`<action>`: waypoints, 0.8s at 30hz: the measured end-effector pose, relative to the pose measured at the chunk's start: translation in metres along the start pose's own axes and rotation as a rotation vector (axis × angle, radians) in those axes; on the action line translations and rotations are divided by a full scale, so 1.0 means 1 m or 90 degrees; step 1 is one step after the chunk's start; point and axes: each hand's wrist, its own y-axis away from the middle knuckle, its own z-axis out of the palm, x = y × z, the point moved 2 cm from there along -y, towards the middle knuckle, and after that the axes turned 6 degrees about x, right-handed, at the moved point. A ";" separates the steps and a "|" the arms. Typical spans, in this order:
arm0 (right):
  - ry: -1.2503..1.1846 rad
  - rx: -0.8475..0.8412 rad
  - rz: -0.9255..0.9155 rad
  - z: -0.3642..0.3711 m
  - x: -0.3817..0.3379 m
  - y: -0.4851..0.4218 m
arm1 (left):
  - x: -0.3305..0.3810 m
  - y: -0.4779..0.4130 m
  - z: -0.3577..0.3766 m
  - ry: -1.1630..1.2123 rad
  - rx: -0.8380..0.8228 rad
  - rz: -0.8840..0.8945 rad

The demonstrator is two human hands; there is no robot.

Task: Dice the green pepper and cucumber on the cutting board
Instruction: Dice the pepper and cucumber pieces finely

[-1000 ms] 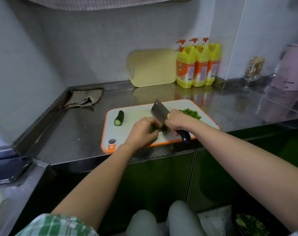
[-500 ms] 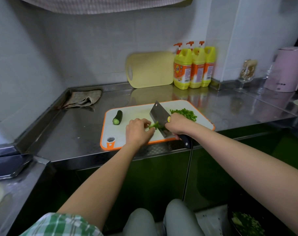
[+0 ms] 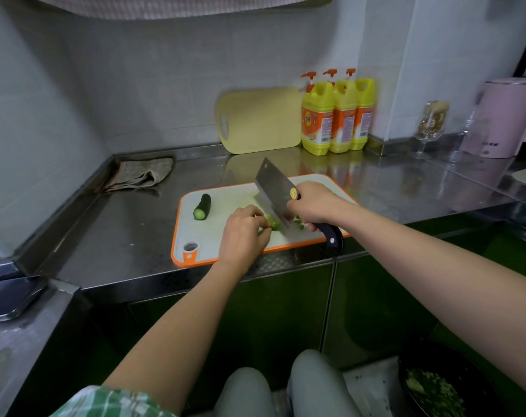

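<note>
Pepper flesh of this kind is light, crisp and slick-skinned, so we are judging that the thin green pepper strip is liable to skate under the blade. The sound hold is from above, close behind the cut.

At the centre of the frame we are seeing the left hand doing just that. Its fingers are curling down and pinning the strip to the white, orange-rimmed plastic cutting board.

The right hand is gripping the broad steel cleaver, fingers clamped round the black handle, blade just right of the strip. The short dark-green cucumber stub, firmer and prone to rolling, is lying untouched at the board's left.

Against half a second ago, small green cut bits are showing right of the blade. The diced heap is now hiding behind the right hand.
</note>
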 end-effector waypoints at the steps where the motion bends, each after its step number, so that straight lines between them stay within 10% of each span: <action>1: 0.014 -0.012 -0.007 -0.002 -0.002 0.002 | 0.000 0.001 -0.001 0.000 0.001 0.007; 24: 0.239 -0.037 -0.064 0.005 -0.015 0.017 | 0.002 -0.002 -0.002 0.025 -0.033 -0.079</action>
